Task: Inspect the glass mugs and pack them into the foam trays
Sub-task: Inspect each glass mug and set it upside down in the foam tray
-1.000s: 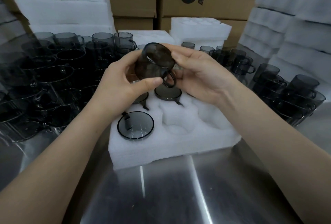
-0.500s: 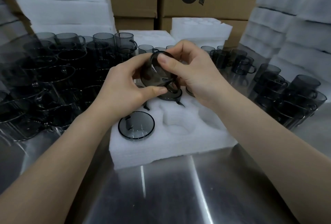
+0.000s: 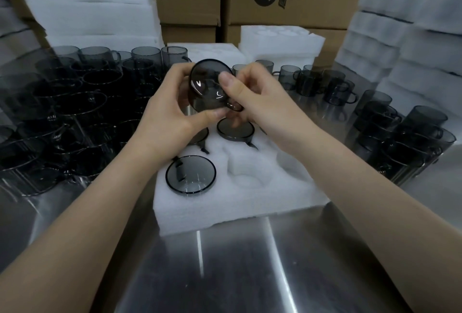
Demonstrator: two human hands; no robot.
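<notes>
Grey glass mug (image 3: 208, 87), handle (image 3: 236, 107) partly hidden

Steel table (image 3: 250, 275): foam tray (image 3: 250, 207) centre, mug crowd (image 3: 75, 117) left, mug cluster (image 3: 400, 132) right.

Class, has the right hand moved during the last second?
Yes. Against the foam tray, the right hand has shifted left, its thumb now on the held mug.

The left hand (image 3: 165, 117) and right hand (image 3: 262, 105) are shown bare, as are both forearms (image 3: 87, 212); the right thumbnail (image 3: 226, 82) is trimmed short.
</notes>
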